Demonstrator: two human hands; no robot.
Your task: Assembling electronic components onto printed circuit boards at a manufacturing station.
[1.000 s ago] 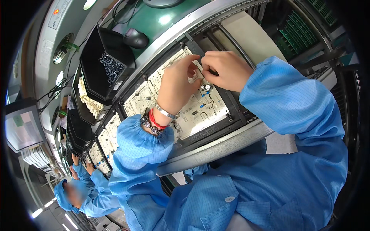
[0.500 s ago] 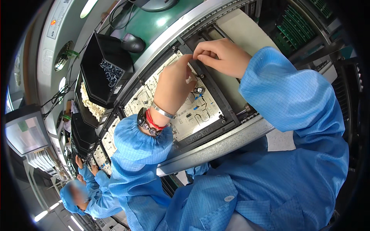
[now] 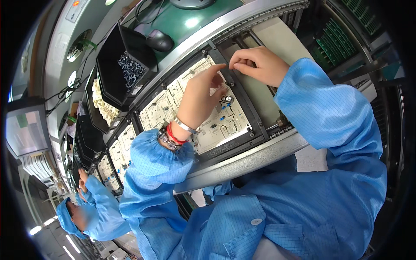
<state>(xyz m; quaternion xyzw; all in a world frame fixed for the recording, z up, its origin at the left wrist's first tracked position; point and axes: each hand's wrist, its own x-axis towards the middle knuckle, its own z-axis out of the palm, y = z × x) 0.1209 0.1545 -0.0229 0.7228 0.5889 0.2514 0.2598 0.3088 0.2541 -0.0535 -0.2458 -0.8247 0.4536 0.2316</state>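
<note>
Head view: left hand (image 3: 200,99) arched over the white circuit board (image 3: 203,117) in its black carrier (forefinger extended), right hand (image 3: 259,65) pinching fingertips together just beyond the board's far edge

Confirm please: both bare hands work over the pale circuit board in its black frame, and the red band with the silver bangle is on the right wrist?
Not quite. The head view shows the red band and silver bangle on the left hand's wrist, not the right. The rest holds: both hands, the right hand too, are over the pale circuit board in its black frame.

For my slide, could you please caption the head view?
Left hand and right hand meet fingertip to fingertip over a white circuit board in its black carrier frame.
</note>
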